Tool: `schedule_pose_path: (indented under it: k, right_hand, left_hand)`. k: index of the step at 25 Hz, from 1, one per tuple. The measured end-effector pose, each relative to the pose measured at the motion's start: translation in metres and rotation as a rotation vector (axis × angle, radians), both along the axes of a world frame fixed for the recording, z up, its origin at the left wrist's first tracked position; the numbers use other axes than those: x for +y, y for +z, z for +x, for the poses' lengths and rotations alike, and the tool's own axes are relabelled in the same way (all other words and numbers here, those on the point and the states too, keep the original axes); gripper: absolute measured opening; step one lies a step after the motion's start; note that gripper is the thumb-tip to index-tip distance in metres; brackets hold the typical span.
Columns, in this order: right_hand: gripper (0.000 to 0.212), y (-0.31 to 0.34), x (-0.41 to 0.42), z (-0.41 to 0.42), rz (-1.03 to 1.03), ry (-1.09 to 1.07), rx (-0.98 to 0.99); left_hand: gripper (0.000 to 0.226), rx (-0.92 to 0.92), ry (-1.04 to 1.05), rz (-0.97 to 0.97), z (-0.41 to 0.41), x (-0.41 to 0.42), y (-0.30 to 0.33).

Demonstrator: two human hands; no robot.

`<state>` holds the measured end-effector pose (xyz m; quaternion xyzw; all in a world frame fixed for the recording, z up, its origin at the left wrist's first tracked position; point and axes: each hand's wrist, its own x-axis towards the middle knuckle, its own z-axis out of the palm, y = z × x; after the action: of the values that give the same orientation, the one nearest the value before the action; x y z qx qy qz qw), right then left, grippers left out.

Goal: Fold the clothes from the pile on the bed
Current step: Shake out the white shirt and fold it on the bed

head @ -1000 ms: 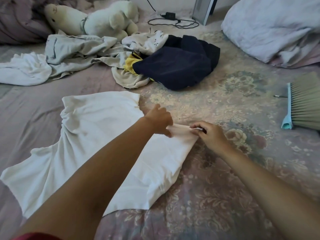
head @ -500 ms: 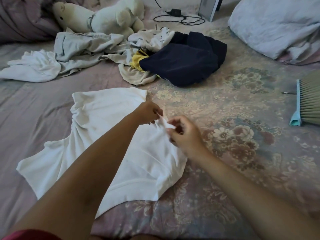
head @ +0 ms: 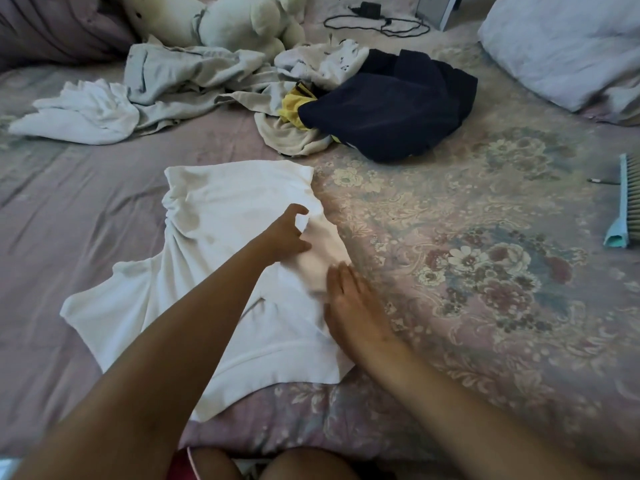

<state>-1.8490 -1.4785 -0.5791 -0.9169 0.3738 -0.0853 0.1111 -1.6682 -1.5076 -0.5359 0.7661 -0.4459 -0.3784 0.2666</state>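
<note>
A white garment (head: pixel 221 237) lies spread on the floral bedsheet (head: pixel 467 271) in front of me, its right sleeve folded in over the body. My left hand (head: pixel 289 233) rests on that folded part with thumb and fingers apart and curved, gripping nothing. My right hand (head: pixel 346 299) lies flat on the garment's right edge, fingers straight and slightly blurred. The pile of clothes (head: pixel 311 98) sits farther back: a navy piece (head: pixel 388 109), a yellow one (head: pixel 294 105), beige, grey and white ones.
A white plush toy (head: pixel 225 22) lies behind the pile. A charger and cable (head: pixel 377 19) are at the back. A pillow (head: pixel 568 46) is at the far right. A teal brush (head: pixel 623 209) lies on the right edge.
Both hands pinched the right sleeve and brought it leftward over the garment. They have let go of it and now rest on the cloth. The view has shifted left.
</note>
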Motion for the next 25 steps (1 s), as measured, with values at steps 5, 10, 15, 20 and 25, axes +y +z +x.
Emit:
schedule_pose_path:
  k: [5,10,15,20,25]
  right_hand:
    - [0.034,-0.002,0.006,0.0,-0.036,0.064,-0.126]
    - [0.062,0.022,0.024,-0.002,0.399,0.127,-0.123]
    - [0.071,0.035,0.036,-0.043,0.346,-0.248,-0.095]
    - [0.037,0.028,0.043,-0.047,0.492,-0.355,-0.213]
    - [0.027,0.028,0.046,-0.048,0.494,-0.367,-0.391]
  left_hand:
    - [0.059,-0.145,-0.006,0.102,0.008,0.009,-0.005]
    - [0.052,-0.57,-0.078,0.021,0.0,0.027,-0.019]
    - [0.061,-0.505,0.245,-0.018,-0.013,0.039,-0.015]
    - [0.057,-0.332,0.226,0.251,-0.009,0.048,-0.004]
    - [0.023,-0.175,0.425,-0.138,-0.001,0.052,-0.012]
